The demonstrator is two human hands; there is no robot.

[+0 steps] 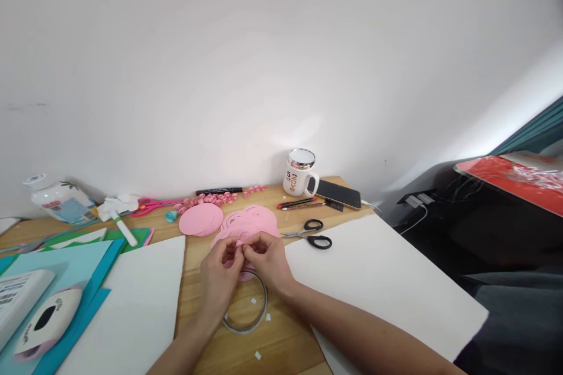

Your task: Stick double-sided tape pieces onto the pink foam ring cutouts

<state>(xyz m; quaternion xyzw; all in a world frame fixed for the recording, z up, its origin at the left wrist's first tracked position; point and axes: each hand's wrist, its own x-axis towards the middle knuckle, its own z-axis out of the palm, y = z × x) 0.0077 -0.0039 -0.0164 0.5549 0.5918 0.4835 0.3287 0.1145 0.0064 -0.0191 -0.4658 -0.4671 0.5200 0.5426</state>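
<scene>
While both hands close on one item, smooth round pink paper discs (201,220) lie stacked just beyond left hand (222,272) | left hand pinches small pink paper roll (238,243), probably to keep the coil tight | right hand (269,261) grips same roll opposite | thin tape ring (265,299) lies beneath right wrist | black-handled scissors (314,234) rest near, right of right hand

A white mug (301,173) is standing at 12 o'clock on the table (281,340), a phone (338,193) lying at its 3 o'clock. Black scissors (314,234) are resting at the mug's 6 o'clock.
</scene>
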